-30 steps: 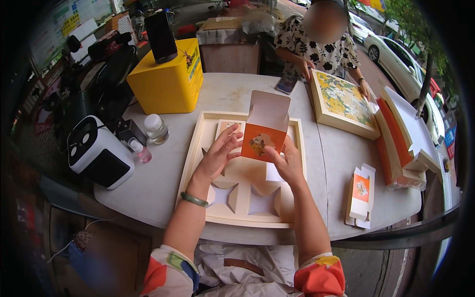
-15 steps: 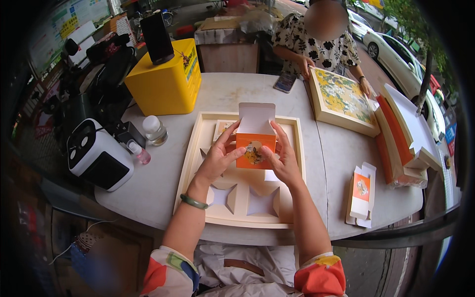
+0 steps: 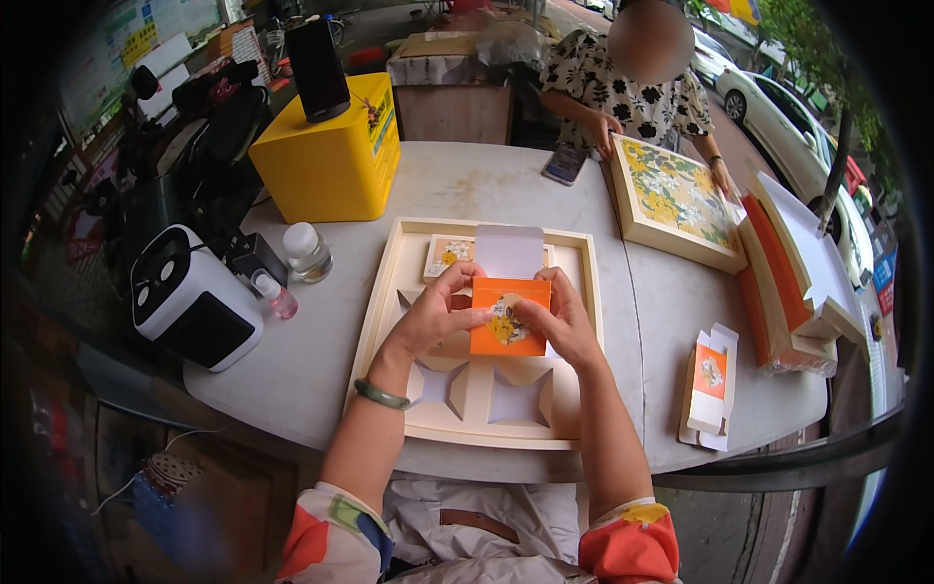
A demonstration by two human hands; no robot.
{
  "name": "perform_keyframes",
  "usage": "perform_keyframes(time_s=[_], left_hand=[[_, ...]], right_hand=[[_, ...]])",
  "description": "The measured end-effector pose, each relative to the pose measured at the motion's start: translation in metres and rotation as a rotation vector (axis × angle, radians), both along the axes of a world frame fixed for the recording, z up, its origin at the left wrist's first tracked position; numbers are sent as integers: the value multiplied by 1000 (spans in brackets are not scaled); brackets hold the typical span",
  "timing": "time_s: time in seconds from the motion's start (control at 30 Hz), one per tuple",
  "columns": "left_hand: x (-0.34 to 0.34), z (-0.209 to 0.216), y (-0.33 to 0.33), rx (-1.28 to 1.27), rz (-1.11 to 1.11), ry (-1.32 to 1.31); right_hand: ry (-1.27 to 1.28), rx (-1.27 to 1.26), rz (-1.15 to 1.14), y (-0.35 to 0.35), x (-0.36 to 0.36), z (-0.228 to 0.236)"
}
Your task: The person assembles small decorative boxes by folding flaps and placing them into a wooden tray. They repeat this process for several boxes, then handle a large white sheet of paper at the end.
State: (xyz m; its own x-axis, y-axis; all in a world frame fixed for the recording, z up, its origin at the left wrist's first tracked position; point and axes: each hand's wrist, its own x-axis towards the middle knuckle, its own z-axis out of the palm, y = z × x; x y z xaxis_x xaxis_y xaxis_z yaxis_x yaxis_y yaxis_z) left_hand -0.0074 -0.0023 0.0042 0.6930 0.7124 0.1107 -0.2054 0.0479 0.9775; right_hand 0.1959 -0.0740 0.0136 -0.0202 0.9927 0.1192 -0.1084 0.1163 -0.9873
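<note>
Between my two hands is a small orange carton (image 3: 510,336) printed with white and yellow flowers, its pale flap standing up on the far side. My left hand (image 3: 435,310) grips its left edge, thumb across the front. On the right edge my right hand (image 3: 564,324) does the same, its thumb pressed on the floral print. Beneath them lies a cream tray (image 3: 428,428) divided into compartments, the nearer ones lined in pale lilac. A flower-printed box (image 3: 449,252) sits in its far left compartment; the carton and my hands hide the tray's middle.
An opened orange-and-white carton (image 3: 708,384) lies to the right. Beyond it stand large orange and white boxes (image 3: 778,263). Across the table a person holds a floral box (image 3: 681,195) beside a phone (image 3: 564,165). Bottles (image 3: 307,255), a white device (image 3: 197,300) and a yellow drawer unit (image 3: 326,156) line the left.
The carton has come down slightly nearer to me and tipped, so its printed front faces up more. The far left box in the tray shows more.
</note>
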Motion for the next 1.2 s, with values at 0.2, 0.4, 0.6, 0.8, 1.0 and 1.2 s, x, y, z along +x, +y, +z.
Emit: perform_keyframes(time_s=[0.2,0.4,0.6,0.8,1.0,1.2], left_hand=[[2,9,-5,-59,26,16],[2,0,-2,-98,107,-56],[8,4,-6,-52,213,-122],[8,2,-3,-37,214,-167],[4,-12,5,-34,156,-115],[16,-11,-4,310,238,53]], right_hand=[[-24,53,-25,0,-2,-1],[-36,15,-32,6,5,-10],[-38,96,-131,8,4,-14],[43,152,-115,9,2,-16],[8,192,-122,10,2,-21],[5,224,-179,10,-1,-18]])
